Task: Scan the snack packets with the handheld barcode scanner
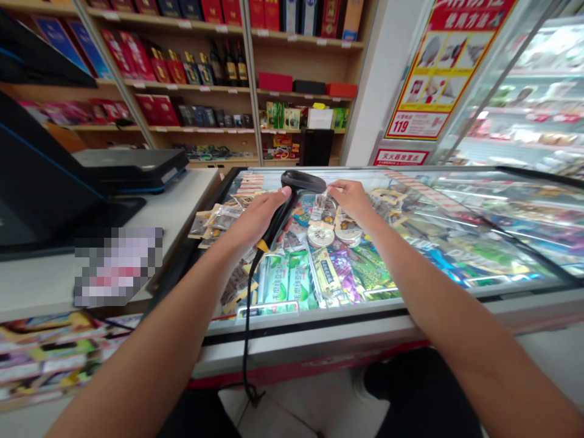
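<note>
The left hand [261,214] grips a scanner [303,181], its head pointing rightward at the right hand [350,198]; that hand pinches a small packet [323,208] just below its fingertips.

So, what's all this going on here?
A person's left hand holds a black, pistol-shaped plastic scanner with a dangling black cord. Their right hand pinches the top of a small, clear packet close to the scanner's head. Both hands are over a glass-topped chest with a pale rim, amid many colourful packets.
</note>
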### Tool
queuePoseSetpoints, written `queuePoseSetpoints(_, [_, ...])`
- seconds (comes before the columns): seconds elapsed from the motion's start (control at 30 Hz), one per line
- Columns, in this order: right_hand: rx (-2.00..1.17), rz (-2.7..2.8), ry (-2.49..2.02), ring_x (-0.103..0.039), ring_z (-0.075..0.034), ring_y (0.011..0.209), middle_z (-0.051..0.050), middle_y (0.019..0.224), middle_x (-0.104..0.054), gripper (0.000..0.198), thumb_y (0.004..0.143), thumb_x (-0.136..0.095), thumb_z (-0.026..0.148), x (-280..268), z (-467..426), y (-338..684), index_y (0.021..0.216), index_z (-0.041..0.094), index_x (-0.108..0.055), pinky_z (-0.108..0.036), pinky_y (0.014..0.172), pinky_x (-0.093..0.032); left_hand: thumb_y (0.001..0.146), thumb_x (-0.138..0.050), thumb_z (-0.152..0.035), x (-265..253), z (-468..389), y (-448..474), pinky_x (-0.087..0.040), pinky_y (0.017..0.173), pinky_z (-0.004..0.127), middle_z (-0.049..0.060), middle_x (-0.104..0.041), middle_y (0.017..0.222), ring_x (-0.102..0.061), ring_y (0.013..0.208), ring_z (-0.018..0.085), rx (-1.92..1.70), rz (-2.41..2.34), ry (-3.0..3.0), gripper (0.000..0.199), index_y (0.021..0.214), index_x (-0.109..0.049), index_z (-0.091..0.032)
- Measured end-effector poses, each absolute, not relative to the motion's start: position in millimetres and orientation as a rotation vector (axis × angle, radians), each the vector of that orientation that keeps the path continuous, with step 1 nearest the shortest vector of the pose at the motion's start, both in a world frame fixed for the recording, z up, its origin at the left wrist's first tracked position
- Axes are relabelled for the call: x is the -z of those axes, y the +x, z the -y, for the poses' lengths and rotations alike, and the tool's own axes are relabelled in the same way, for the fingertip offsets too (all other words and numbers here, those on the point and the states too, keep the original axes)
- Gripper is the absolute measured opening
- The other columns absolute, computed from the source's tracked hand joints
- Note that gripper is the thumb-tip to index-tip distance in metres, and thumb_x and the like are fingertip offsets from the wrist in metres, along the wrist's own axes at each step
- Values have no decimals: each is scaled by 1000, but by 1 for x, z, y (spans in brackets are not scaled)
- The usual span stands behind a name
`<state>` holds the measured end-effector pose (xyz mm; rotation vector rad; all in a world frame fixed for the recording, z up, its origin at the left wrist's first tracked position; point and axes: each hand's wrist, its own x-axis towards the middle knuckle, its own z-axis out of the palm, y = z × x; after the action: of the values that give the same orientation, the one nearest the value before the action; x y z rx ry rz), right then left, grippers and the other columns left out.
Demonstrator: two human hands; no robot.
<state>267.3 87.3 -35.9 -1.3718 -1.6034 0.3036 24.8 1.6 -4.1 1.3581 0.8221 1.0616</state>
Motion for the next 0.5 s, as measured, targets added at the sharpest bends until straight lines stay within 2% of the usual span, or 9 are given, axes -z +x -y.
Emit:
queuePoseSetpoints(0.17, [-284,1632,-1320,-68,-22,78,-6,82,-77,22,84,-62,28,37,-90,273,89,14,-78,-34,79,-52,88,-58,-64,3,0,24,-35,31,23,4,-62,52,-51,31,15,-1021,-862,1359,49,90,-69,-17])
queuePoseSetpoints(0.37, [-255,1619,-1289,-70,-22,79,-8,86,-77,19,84,-63,25,36,-94,277,90,14,-77,-36,81,-53,86,-55,-68,0,3,26,-37,33,22,0,-60,52,-50,33,13,-976,-935,1385,55,99,-66,-16])
queuePoseSetpoints(0.5, [-149,1498,-1307,-69,-22,78,-9,86,-76,19,84,-65,27,22,-101,309,94,14,-77,-37,83,-54,90,-49,-66,-3,4,26,-38,35,21,0,-58,51,-49,34,12,-1032,-933,1329,55,103,-65,-15])
